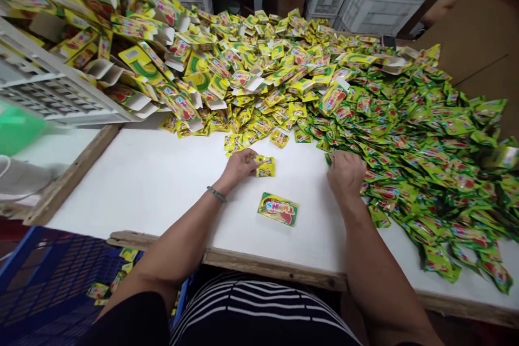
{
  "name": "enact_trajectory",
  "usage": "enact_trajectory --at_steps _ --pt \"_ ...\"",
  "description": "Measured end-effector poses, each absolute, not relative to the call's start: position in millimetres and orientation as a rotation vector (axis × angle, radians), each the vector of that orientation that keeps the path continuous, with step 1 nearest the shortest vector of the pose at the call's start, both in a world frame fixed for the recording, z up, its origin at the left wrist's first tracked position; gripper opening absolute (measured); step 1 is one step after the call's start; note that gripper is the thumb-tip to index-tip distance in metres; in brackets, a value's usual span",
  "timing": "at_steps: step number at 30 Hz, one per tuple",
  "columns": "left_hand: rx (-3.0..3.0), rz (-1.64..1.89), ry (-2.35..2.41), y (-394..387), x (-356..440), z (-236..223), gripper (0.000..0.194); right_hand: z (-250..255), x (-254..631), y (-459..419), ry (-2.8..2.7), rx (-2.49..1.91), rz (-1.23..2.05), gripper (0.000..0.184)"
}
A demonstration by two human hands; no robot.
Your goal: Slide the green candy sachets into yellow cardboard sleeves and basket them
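My left hand, with a bracelet at the wrist, pinches the edge of a small yellow candy sachet over the white tabletop. My right hand is curled at the near edge of a heap of green sachets; a green sachet shows at its fingers, which are mostly hidden. Between my forearms lies a flat green and yellow box with fruit pictures. Just beyond my hands, a loose yellow sachet rests by the heap of yellow sachets.
A white crate at left overflows with open-ended yellow boxes, which spill onto the table. Below left stands a blue basket holding some sachets. A wooden strip edges the table near me. White crates stand behind.
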State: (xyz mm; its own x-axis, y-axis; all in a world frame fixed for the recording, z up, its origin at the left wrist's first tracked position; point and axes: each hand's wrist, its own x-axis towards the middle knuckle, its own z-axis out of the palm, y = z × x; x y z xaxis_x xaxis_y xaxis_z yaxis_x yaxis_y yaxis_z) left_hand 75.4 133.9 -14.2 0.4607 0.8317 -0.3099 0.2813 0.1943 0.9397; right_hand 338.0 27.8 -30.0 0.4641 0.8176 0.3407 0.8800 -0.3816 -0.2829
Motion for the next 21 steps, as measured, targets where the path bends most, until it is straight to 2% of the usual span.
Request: enact_trajectory --at_steps 4,10,12,14,19,21 --pt "1.122 0.645 1.014 132.6 84.5 -17.7 0.029 -29.1 314.1 34.5 -1.131 -1.91 0.103 0.031" --pt "1.1 0.618 1.02 124.7 96.6 -16.9 0.02 -37.0 279.5 44.9 -0.565 -1.515 1.029 0.042" --pt "1.128 0.583 1.017 121.2 100.6 -16.4 0.014 -38.5 275.5 45.0 -0.475 -1.43 1.18 0.048" --pt "1.172 0.562 1.039 118.8 103.2 -15.6 0.009 -39.5 274.7 43.9 -0.504 -1.413 1.188 0.052" --pt "1.391 0.586 1.149 118.5 102.0 -13.7 0.003 -39.7 279.9 40.2 -0.665 -1.424 0.927 0.044" --pt "1.46 0.592 1.134 118.5 100.5 -14.7 0.003 -37.3 279.5 39.0 -0.676 -1.403 0.93 0.044"
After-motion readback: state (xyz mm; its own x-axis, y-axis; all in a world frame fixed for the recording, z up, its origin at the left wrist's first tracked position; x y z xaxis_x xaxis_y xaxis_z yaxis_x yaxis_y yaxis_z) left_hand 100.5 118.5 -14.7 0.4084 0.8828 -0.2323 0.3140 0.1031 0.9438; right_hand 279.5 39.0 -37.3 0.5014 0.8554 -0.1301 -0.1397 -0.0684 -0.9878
